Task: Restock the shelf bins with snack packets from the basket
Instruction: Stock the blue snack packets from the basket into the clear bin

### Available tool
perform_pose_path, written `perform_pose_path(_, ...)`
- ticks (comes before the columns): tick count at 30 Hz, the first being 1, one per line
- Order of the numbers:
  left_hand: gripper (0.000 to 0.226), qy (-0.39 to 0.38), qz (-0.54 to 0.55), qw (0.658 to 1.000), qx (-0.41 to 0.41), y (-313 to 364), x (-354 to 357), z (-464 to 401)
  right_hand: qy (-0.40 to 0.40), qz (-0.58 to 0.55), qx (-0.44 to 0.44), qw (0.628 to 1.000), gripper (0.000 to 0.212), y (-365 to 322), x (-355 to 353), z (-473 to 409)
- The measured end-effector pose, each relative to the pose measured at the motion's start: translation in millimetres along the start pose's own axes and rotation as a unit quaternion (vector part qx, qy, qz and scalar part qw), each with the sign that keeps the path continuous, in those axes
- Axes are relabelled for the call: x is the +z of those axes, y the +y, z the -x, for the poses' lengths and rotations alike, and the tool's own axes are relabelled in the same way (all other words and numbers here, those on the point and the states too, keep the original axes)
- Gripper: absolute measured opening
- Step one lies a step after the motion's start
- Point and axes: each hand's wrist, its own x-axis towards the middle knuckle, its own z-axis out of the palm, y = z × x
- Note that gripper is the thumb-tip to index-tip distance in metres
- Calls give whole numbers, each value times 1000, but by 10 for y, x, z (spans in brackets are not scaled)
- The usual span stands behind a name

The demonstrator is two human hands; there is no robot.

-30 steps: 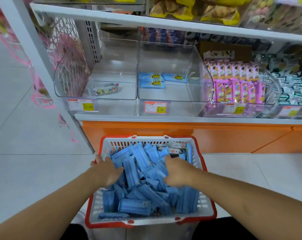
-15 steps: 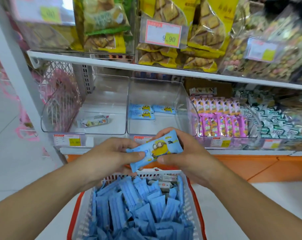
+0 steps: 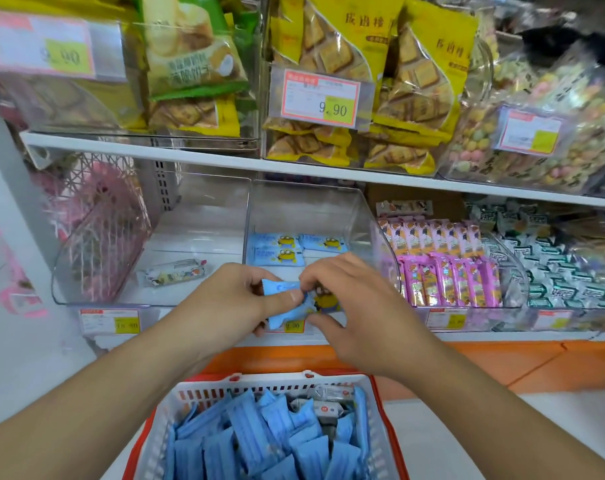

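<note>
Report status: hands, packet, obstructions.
Left hand and right hand both grip blue cartoon-printed snack packet before clear plastic bin. Nothing blocking the bin.

Glossy blue plastic packets [image 3: 287, 306], clear smooth plastic bins [image 3: 328, 202] (see-through walls), a perforated plastic basket [image 3: 273, 384], white rim edged red, matt white shelf [image 3: 190, 159].

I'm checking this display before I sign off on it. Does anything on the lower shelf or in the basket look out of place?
Yes. A single white packet lies askew in the left clear bin, alone. In the basket, a few white packets sit among the blue packets.
</note>
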Motion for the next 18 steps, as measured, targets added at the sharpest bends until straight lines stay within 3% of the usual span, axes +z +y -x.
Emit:
perform_pose_path(3,33,95,-77,991,48,-21,-74,-162,-1,-13,75,997,35,105,11,-189)
perform_pose_path(5,27,166,-214,953,137,-97,-189,-283,-10,23,124,992,34,285,68,-388)
perform_pose_path(7,37,157,-334,910,189,-261,-290,-367,-37,104,155,982,33,519,183,-632)
perform_pose_path(9,49,131,-404,885,188,-426,-346,-413,-77,173,180,965,33,750,326,-855)
perform_pose_path(13,60,117,-424,878,189,-558,-375,-436,-135,244,199,940,35,1048,577,-1179)
perform_pose_path(18,61,123,-402,885,200,-624,-378,-448,-156,247,193,937,37,1305,807,-1347)
